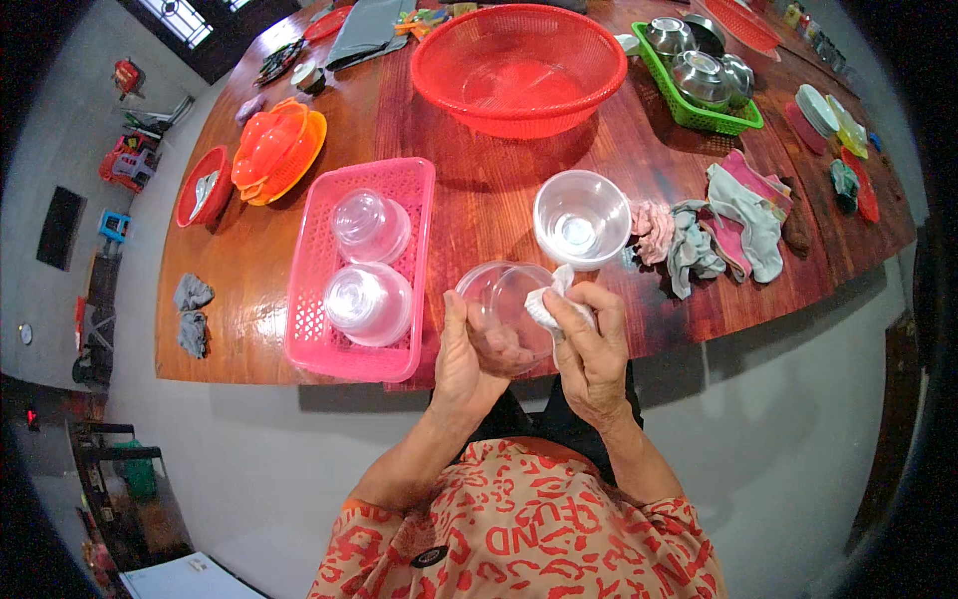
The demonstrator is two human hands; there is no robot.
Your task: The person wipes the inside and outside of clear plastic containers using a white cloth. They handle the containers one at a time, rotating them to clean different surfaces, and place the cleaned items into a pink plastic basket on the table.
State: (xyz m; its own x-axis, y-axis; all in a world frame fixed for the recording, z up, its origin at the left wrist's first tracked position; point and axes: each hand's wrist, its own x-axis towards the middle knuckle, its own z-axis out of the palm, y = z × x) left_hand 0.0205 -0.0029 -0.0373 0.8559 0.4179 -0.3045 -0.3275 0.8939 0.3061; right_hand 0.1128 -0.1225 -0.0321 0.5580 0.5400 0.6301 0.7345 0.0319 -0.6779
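Note:
A clear plastic bowl (496,295) is held in front of me, over the table's near edge. My left hand (469,354) grips it from the left and below, its fingers showing through the clear wall. Pinched in my right hand (591,344) is a white cloth (547,301), pressed against the bowl's right rim. Just beyond, another clear plastic bowl (582,215) stands upright on the table. To the left, a pink plastic basket (304,299) contains clear bowls (369,299) turned upside down in two stacks.
A large red basket (519,110) stands at the back centre. Metal bowls (699,75) fill a green basket (689,115) at the back right. Crumpled cloths (743,220) lie to the right, grey rags (193,314) at the left. An orange basket (289,165) sits far left on the wooden table (239,329).

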